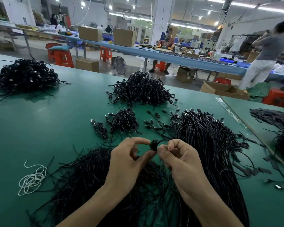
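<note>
Presently, left hand [126, 163] and right hand [179, 159] both pinch a small coiled black cable bundle [153, 145], held just above the green table mat [56, 120]; its tie looks unfinished. A small heap of tied black coils [124, 120] lies beyond. A thick sheaf of uncoiled black cables [203, 136] waits at right, with loose black tie strips [92, 169] crowding underneath.

Long blue benches [154, 54], orange stools [62, 58]

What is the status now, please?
Left hand pinches coiled black cable. Right hand pinches it too. Loose cables beneath, nothing blocking.
</note>
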`<control>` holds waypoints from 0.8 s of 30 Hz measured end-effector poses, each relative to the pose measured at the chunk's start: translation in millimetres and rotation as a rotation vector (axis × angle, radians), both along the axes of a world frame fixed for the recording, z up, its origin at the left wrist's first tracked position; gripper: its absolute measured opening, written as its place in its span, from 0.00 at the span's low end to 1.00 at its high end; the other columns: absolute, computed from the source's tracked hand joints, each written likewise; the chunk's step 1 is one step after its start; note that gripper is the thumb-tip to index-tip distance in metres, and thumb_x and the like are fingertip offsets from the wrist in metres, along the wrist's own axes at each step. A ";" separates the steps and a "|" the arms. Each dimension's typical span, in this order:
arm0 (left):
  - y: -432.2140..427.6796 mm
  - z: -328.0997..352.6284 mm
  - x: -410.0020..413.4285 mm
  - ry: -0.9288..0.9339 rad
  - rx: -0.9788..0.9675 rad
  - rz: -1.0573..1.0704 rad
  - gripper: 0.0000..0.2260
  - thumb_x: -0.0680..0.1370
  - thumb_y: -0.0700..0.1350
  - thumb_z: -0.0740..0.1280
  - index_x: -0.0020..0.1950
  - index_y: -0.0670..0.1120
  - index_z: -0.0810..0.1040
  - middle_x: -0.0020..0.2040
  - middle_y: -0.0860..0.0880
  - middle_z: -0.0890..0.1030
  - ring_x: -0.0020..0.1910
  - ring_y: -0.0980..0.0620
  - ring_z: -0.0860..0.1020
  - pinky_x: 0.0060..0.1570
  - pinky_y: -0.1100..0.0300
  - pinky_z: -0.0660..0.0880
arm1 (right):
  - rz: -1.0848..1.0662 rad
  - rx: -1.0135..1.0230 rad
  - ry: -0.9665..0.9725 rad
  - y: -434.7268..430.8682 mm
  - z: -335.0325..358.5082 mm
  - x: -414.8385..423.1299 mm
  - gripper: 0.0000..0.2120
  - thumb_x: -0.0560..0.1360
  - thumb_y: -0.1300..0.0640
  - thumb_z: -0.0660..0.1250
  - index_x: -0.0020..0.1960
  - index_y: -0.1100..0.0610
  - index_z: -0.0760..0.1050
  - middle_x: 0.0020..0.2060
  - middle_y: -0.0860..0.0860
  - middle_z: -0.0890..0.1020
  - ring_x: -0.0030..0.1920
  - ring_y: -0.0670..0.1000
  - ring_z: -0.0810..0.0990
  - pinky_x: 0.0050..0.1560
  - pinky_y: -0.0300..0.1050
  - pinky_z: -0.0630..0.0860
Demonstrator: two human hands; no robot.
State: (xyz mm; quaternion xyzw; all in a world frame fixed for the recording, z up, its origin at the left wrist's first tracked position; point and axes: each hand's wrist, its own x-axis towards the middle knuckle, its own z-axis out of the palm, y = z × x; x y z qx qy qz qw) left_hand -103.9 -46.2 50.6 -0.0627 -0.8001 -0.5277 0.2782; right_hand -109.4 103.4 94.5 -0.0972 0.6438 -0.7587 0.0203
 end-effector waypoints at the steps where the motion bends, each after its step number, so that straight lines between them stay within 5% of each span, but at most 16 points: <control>1: -0.4 -0.7 0.1 -0.040 0.059 -0.024 0.10 0.72 0.53 0.73 0.52 0.60 0.79 0.31 0.56 0.72 0.29 0.60 0.69 0.32 0.70 0.66 | 0.007 0.006 0.018 -1.3 0.0 0.9 0.11 0.75 0.67 0.69 0.39 0.58 0.69 0.30 0.46 0.79 0.30 0.39 0.75 0.35 0.30 0.73; 3: -0.3 0.1 1.1 -0.126 0.167 -0.131 0.11 0.76 0.45 0.73 0.54 0.59 0.79 0.30 0.54 0.77 0.28 0.60 0.74 0.32 0.69 0.69 | 0.019 0.017 0.042 -3.6 0.2 3.0 0.11 0.74 0.67 0.69 0.39 0.59 0.69 0.29 0.47 0.79 0.31 0.40 0.75 0.35 0.30 0.73; 6: -0.4 7.0 2.4 -0.220 0.392 -0.282 0.15 0.82 0.35 0.63 0.55 0.54 0.82 0.42 0.50 0.86 0.42 0.53 0.84 0.42 0.64 0.78 | 0.022 0.066 0.016 -3.8 -4.3 3.0 0.13 0.75 0.68 0.70 0.38 0.58 0.69 0.31 0.49 0.77 0.34 0.44 0.75 0.37 0.34 0.75; 9: -0.5 15.0 6.1 -0.314 0.699 -0.423 0.15 0.84 0.39 0.56 0.56 0.52 0.81 0.51 0.43 0.86 0.52 0.46 0.84 0.47 0.59 0.80 | -0.003 0.125 0.000 -2.1 -8.4 -0.3 0.14 0.75 0.68 0.70 0.37 0.57 0.68 0.34 0.52 0.76 0.36 0.46 0.74 0.39 0.35 0.75; 11: -0.5 16.8 7.4 -0.289 0.702 -0.444 0.12 0.82 0.48 0.57 0.56 0.52 0.80 0.53 0.43 0.85 0.55 0.46 0.83 0.50 0.56 0.78 | 0.010 0.117 -0.032 -0.5 -10.7 -4.3 0.15 0.75 0.69 0.69 0.37 0.56 0.66 0.33 0.52 0.77 0.35 0.46 0.75 0.38 0.34 0.74; 14: 1.1 18.4 8.2 -0.215 0.574 -0.360 0.11 0.80 0.54 0.62 0.47 0.50 0.80 0.43 0.39 0.84 0.42 0.44 0.82 0.46 0.54 0.76 | 0.074 0.058 -0.165 1.3 -19.9 -9.2 0.18 0.74 0.69 0.70 0.37 0.55 0.64 0.34 0.55 0.78 0.36 0.50 0.76 0.40 0.41 0.74; 16: 0.9 15.2 8.3 -0.157 0.400 -0.322 0.05 0.79 0.47 0.69 0.43 0.50 0.80 0.37 0.43 0.84 0.34 0.52 0.81 0.40 0.62 0.76 | 0.051 0.036 -0.233 1.8 -26.2 -12.2 0.19 0.74 0.71 0.69 0.36 0.55 0.63 0.34 0.56 0.76 0.35 0.50 0.76 0.42 0.45 0.73; 20: -2.0 4.3 11.8 -0.122 0.132 -0.264 0.07 0.72 0.45 0.77 0.43 0.55 0.81 0.39 0.52 0.85 0.38 0.54 0.83 0.41 0.58 0.80 | -0.089 0.109 -0.096 0.2 -27.5 -16.1 0.19 0.74 0.71 0.69 0.35 0.56 0.63 0.28 0.49 0.74 0.31 0.44 0.73 0.35 0.36 0.73; 24: 0.1 -2.1 9.5 -0.070 -0.260 -0.222 0.05 0.75 0.43 0.75 0.48 0.52 0.85 0.39 0.57 0.84 0.38 0.60 0.82 0.40 0.61 0.78 | -0.169 0.126 0.035 -7.2 -25.0 -14.3 0.19 0.75 0.70 0.69 0.34 0.56 0.63 0.26 0.43 0.73 0.31 0.42 0.73 0.35 0.33 0.74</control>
